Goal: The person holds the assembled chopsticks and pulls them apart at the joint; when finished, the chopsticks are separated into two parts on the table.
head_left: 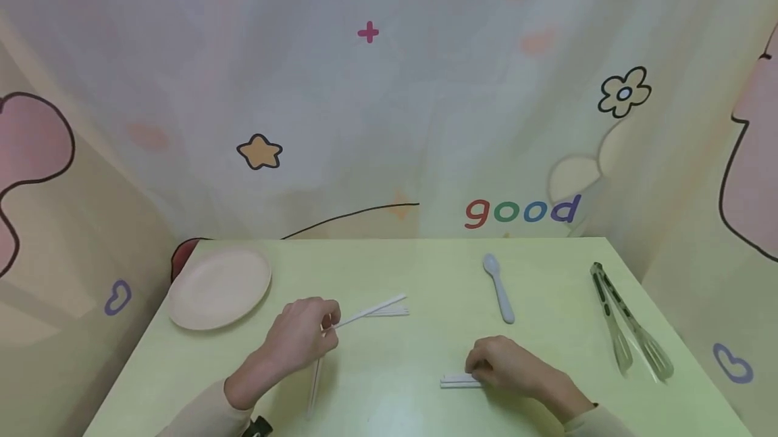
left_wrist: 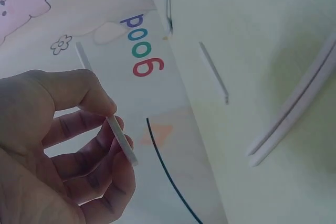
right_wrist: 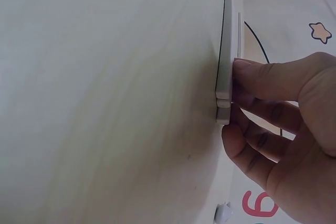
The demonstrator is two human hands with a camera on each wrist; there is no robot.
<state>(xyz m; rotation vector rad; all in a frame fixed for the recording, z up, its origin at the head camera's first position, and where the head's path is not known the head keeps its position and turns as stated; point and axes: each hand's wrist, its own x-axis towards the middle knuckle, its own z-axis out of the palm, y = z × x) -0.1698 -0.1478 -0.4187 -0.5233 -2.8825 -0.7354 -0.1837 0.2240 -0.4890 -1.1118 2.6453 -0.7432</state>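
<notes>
My left hand (head_left: 302, 329) pinches one slim white stick (head_left: 371, 312) between thumb and fingers, raised over the table. In the left wrist view this stick (left_wrist: 125, 142) runs slantwise past the thumb tip. A few more white sticks (head_left: 395, 312) lie behind it, and a pair (head_left: 315, 383) lies below the left hand, side by side. My right hand (head_left: 507, 364) is low at the table's near right, thumb and fingers gripping the end of a small bundle of white sticks (head_left: 457, 381). The right wrist view has the bundle (right_wrist: 224, 51) lying alongside the thumb tip.
A pale round plate (head_left: 220, 288) sits at the back left corner. A light grey spoon (head_left: 500, 288) lies right of the middle. Tongs (head_left: 629, 322) with dark handles lie near the table's right edge. Printed curtains surround the table (head_left: 389, 356).
</notes>
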